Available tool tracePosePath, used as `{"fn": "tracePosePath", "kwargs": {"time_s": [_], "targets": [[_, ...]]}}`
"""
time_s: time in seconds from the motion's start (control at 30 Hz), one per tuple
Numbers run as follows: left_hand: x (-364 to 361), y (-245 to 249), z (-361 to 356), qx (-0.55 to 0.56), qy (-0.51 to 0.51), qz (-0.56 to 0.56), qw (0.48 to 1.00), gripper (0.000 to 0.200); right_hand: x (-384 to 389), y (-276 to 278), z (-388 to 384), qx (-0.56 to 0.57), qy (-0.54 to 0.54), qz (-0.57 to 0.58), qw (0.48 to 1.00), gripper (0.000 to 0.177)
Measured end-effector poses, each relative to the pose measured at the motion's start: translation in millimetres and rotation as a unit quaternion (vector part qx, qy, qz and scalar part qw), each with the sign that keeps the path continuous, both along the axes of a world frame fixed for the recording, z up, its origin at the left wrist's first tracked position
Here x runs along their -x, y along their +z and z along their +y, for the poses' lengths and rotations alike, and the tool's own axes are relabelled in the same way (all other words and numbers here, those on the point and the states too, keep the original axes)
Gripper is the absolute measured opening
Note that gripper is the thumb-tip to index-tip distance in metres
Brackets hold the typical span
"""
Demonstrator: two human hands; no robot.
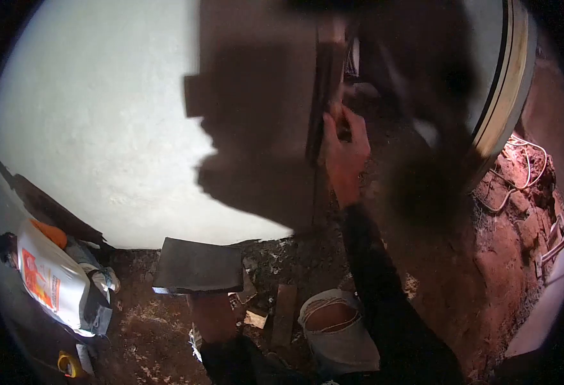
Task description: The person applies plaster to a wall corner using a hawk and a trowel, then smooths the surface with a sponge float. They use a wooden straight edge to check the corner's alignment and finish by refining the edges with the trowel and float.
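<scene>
Near the middle, our left hand (214, 316) bears the dark board (198, 264) from below, just in front of the pale wall (115, 128); its fingers are hidden, so we cannot tell how they close. Our right arm reaches far, the right hand (347, 149) raised at the wall's shadowed vertical edge, fingers bent; we cannot tell whether they clamp anything. Right of it, dim space parts that edge from a curved rim (505, 83). A co-worker (57, 279) is at left, above a yellow thing (69, 364).

White cord (527, 185) over reddish rocks (500, 256)
</scene>
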State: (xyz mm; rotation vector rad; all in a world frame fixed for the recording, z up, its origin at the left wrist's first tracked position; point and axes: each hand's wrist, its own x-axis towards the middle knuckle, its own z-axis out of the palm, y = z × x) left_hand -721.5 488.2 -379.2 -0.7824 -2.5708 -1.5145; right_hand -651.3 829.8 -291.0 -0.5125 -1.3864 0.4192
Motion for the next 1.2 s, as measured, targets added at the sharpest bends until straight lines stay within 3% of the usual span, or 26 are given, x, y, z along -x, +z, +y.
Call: {"fn": "tracePosePath", "kwargs": {"time_s": [0.1,0.17,0.27,0.4,0.5,0.57,0.67,0.7,0.77,0.9,0.97,1.1,1.17,1.2], "targets": [[1,-4,-2,-0.024,-0.006,-0.001,1.000,0.045,27,22,-9,-0.033,0.005,0.008,0.999,0.030],[3,-6,-2,-0.034,-0.011,-0.002,0.999,0.045,37,14,-27,-0.144,-0.021,-0.101,0.984,0.023],[1,-8,-2,-0.047,-0.017,-0.003,0.999,0.045,48,-14,-41,-0.174,0.024,-0.123,0.977,0.021],[3,-10,-4,-0.053,-0.019,0.000,0.998,0.044,35,11,-17,-0.091,0.011,-0.028,0.995,0.019],[1,-12,-4,-0.060,-0.020,0.000,0.998,0.044,37,39,-3,-0.040,-0.058,0.045,0.997,0.022],[3,-11,-1,-0.071,-0.026,-0.005,0.997,0.043,48,40,-7,-0.178,-0.056,-0.050,0.981,0.019],[3,-10,2,-0.079,-0.033,-0.005,0.996,0.043,54,32,-30,-0.260,-0.069,-0.102,0.958,0.020],[5,-10,3,-0.079,-0.034,-0.004,0.996,0.043,51,35,-29,-0.260,-0.069,-0.100,0.958,0.020],[2,-12,3,-0.079,-0.035,-0.002,0.996,0.043,42,50,-21,-0.080,0.007,0.045,0.996,0.023],[2,-12,-1,-0.076,-0.035,0.000,0.997,0.042,46,63,-13,-0.051,-0.075,0.059,0.994,0.023],[3,-11,0,-0.084,-0.039,-0.008,0.996,0.042,53,34,-23,-0.184,-0.087,-0.133,0.970,0.021],[3,-12,-2,-0.083,-0.043,-0.008,0.996,0.042,50,-22,-22,-0.201,-0.040,-0.092,0.974,0.020],[-1,-5,-1,-0.026,-0.024,0.014,0.999,0.042,37,-33,-8,-0.050,-0.012,0.035,0.998,0.020],[-4,-4,-4,-0.010,-0.017,0.017,1.000,0.042,39,-41,-6,-0.043,-0.010,0.034,0.998,0.020]]}}
